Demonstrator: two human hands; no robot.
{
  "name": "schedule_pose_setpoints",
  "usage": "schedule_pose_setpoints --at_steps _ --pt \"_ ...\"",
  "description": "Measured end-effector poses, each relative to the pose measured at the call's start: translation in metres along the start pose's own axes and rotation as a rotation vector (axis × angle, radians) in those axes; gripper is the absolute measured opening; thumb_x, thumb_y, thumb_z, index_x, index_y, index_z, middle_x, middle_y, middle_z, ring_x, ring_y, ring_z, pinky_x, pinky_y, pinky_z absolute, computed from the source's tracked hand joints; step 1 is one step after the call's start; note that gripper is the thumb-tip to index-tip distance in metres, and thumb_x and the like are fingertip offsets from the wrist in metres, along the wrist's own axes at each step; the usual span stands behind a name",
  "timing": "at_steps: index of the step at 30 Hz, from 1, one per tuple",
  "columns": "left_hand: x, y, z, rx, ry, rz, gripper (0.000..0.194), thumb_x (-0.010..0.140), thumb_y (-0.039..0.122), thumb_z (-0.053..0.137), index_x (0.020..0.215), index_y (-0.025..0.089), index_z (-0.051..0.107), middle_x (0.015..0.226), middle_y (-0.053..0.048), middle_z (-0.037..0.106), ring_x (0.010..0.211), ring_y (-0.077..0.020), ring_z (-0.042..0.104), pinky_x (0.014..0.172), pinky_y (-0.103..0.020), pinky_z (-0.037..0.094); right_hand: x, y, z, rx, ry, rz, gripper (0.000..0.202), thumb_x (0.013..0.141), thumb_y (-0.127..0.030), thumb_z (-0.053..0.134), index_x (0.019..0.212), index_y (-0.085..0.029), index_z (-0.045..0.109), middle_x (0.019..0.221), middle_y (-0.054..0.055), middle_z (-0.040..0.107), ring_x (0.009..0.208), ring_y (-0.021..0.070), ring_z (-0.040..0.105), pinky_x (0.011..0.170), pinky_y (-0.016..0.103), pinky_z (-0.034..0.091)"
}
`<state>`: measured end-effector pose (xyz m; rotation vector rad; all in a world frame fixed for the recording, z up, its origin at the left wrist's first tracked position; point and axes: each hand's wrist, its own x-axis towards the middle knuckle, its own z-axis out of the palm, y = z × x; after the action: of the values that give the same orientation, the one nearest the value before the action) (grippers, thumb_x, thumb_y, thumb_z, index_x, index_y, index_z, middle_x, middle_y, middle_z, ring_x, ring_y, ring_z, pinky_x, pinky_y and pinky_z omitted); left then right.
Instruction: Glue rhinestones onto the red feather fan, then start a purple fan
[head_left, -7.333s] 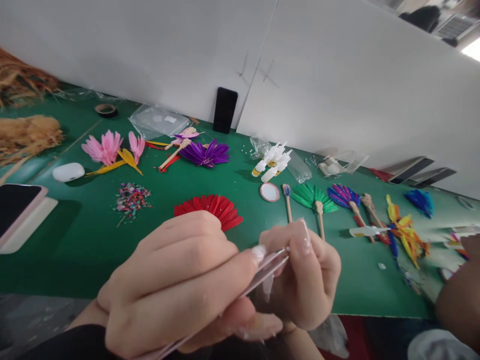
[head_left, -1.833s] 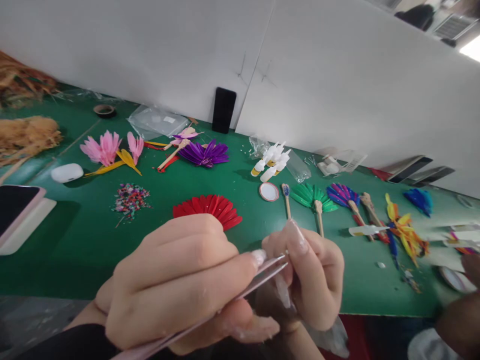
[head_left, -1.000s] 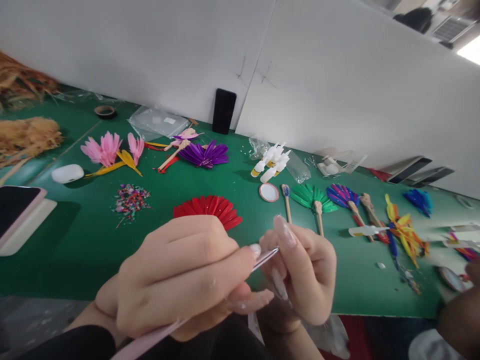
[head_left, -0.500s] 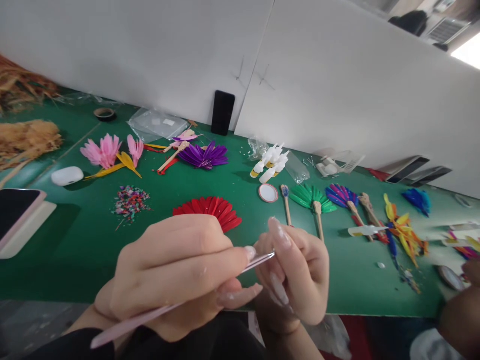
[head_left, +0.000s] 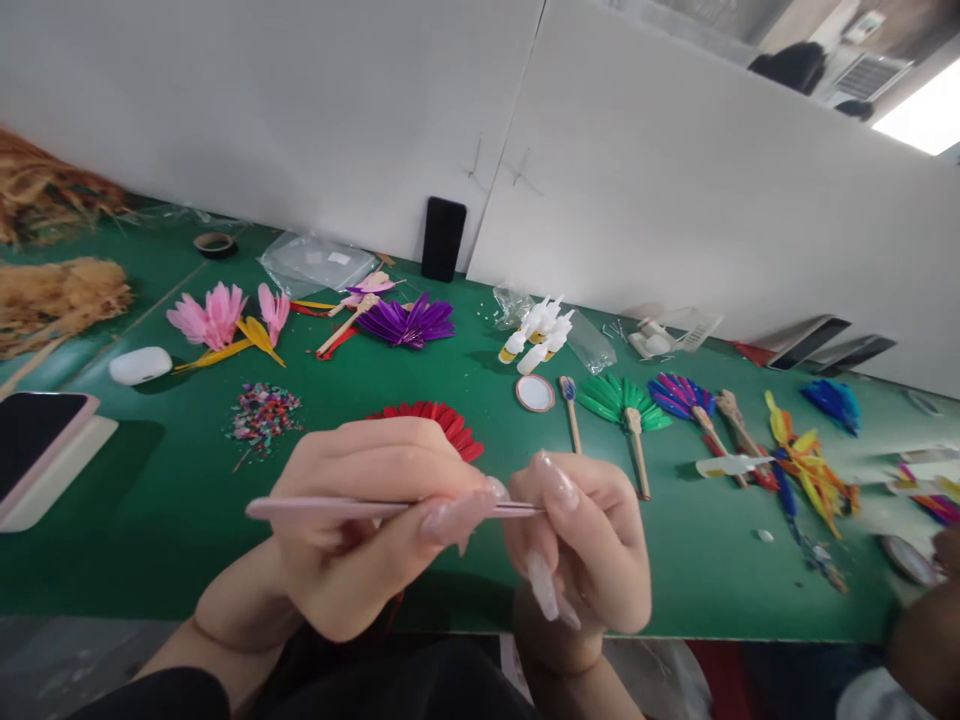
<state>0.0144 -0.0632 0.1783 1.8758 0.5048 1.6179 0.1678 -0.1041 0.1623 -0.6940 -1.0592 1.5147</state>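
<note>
My left hand [head_left: 375, 530] is closed round a pair of pink tweezers [head_left: 322, 508], held nearly level with the metal tips to the right. Those tips meet the thumb and forefinger of my right hand [head_left: 589, 545], which are pinched together. Whatever small thing may be between these fingers is hidden. Behind my left hand a fan of red feathers [head_left: 454, 432] lies on the green table [head_left: 187, 540], partly covered. Beyond my right hand are a green feather fan [head_left: 622, 400] on a wooden stick and a brush-like stick [head_left: 571, 420] with a blue head.
Loose colourful bits [head_left: 262, 420] lie left, near pink feathers [head_left: 210, 315] and a phone [head_left: 37, 440]. Purple feathers [head_left: 409, 320], glue bottles [head_left: 536, 335] and a round white lid [head_left: 535, 393] are farther back. Yellow feathers [head_left: 806, 450] lie right, near another person's arm [head_left: 926, 620].
My left hand has turned, bringing the tweezers from a slant to nearly level, their back end raised. The right hand keeps its pinch at the tips. The view has shifted slightly.
</note>
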Motion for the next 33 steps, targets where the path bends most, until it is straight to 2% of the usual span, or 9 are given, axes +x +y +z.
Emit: schedule_pose_setpoints --at_steps 4,8,11,16,18,22,26,28,33 --pt "0.005 -0.007 0.006 -0.22 0.002 -0.119 0.02 0.086 0.021 0.056 0.068 0.017 0.063 0.05 0.002 0.057 0.041 -0.0082 0.052 0.038 -0.02 0.042 0.0 0.003 -0.002 0.129 -0.098 -0.034 0.037 0.096 -0.031 0.038 0.069 -0.018 0.061 0.046 -0.002 0.048 0.032 0.0067 0.038 0.03 0.02 0.022" --pt "0.007 -0.014 0.01 -0.394 0.029 -0.235 0.023 0.087 0.025 0.055 0.067 0.017 0.063 0.044 0.004 0.048 0.031 -0.0059 0.043 0.028 -0.018 0.032 0.004 0.002 -0.002 0.158 -0.121 -0.048 0.036 0.097 -0.029 0.037 0.071 -0.018 0.06 0.048 -0.003 0.048 0.033 0.006 0.037 0.031 0.02 0.022" --pt "0.006 -0.016 0.01 -0.402 0.043 -0.223 0.021 0.087 0.023 0.054 0.07 0.017 0.065 0.044 0.004 0.048 0.032 -0.0061 0.044 0.028 -0.018 0.033 0.006 0.001 -0.002 0.155 -0.13 -0.059 0.038 0.097 -0.033 0.037 0.07 -0.018 0.058 0.047 -0.003 0.045 0.034 0.0054 0.035 0.032 0.02 0.021" --pt "0.0 -0.007 0.005 -0.082 0.082 -0.05 0.021 0.089 0.027 0.053 0.074 0.018 0.065 0.056 0.002 0.061 0.045 -0.0096 0.056 0.043 -0.024 0.049 0.007 0.003 -0.003 0.127 -0.11 -0.091 0.044 0.097 -0.036 0.034 0.065 -0.018 0.059 0.043 -0.004 0.041 0.033 0.0069 0.035 0.032 0.022 0.021" --pt "-0.003 -0.001 0.001 0.113 0.046 0.035 0.022 0.091 0.03 0.051 0.079 0.019 0.065 0.064 0.001 0.066 0.052 -0.0105 0.059 0.047 -0.024 0.05 0.006 0.004 -0.003 0.112 -0.09 -0.096 0.045 0.097 -0.037 0.033 0.065 -0.018 0.059 0.041 -0.004 0.04 0.032 0.0074 0.035 0.032 0.023 0.021" --pt "-0.009 0.009 -0.008 0.399 -0.101 0.079 0.021 0.093 0.036 0.047 0.089 0.022 0.063 0.071 0.002 0.066 0.059 -0.0109 0.06 0.049 -0.025 0.051 0.007 0.0 0.0 0.005 -0.001 -0.031 0.047 0.094 -0.044 0.037 0.058 -0.021 0.055 0.04 -0.003 0.043 0.031 0.0082 0.036 0.031 0.023 0.023" --pt "-0.01 0.01 -0.009 0.47 -0.147 0.164 0.017 0.093 0.032 0.047 0.096 0.019 0.058 0.071 0.002 0.065 0.058 -0.0099 0.061 0.047 -0.023 0.052 0.007 -0.004 0.003 -0.096 0.05 0.018 0.048 0.089 -0.052 0.045 0.051 -0.023 0.049 0.039 -0.003 0.042 0.031 0.0088 0.033 0.03 0.024 0.024" --pt "-0.009 0.009 -0.008 0.482 -0.131 0.187 0.018 0.094 0.032 0.045 0.095 0.019 0.058 0.068 0.001 0.064 0.056 -0.0107 0.06 0.045 -0.024 0.051 0.005 -0.001 0.002 -0.066 0.063 0.006 0.047 0.091 -0.05 0.043 0.055 -0.023 0.053 0.041 -0.003 0.044 0.031 0.0082 0.033 0.03 0.025 0.023" --pt "-0.009 0.008 -0.01 0.519 -0.203 0.236 0.019 0.092 0.032 0.048 0.096 0.022 0.064 0.067 -0.001 0.066 0.054 -0.015 0.059 0.047 -0.031 0.052 0.001 0.007 -0.004 -0.032 0.055 -0.039 0.043 0.095 -0.043 0.037 0.066 -0.021 0.059 0.05 -0.001 0.05 0.034 0.0074 0.036 0.032 0.025 0.022"
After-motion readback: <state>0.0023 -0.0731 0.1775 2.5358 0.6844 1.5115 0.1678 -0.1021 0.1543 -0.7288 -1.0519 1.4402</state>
